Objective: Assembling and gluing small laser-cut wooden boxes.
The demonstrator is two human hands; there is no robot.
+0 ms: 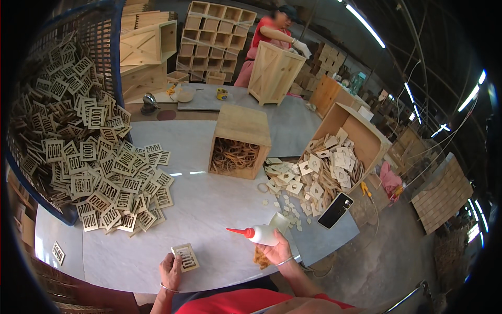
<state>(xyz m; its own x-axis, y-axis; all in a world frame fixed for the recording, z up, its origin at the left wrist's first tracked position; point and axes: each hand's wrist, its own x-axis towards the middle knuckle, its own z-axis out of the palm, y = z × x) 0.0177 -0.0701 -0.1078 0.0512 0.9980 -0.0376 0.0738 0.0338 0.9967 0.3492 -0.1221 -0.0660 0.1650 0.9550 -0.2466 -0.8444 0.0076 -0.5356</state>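
At the table (209, 209) front, the slotted wooden plate (194, 259), to be treated as light, stiff and fragile-barred, is apparently pinched by its rim, the safest hold, in the left hand (170, 272), the bottle (264, 235) being gripped in the right hand (280, 251).

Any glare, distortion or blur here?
Head view: straight edges bow toward dark fisheye corners; ceiling tubes glare at upper right; bright reflections streak the grey table; the co-worker's head is blurred; the white bottle in the right hand reads clearly.

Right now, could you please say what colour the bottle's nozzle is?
The nozzle is red, clearest in the head view.
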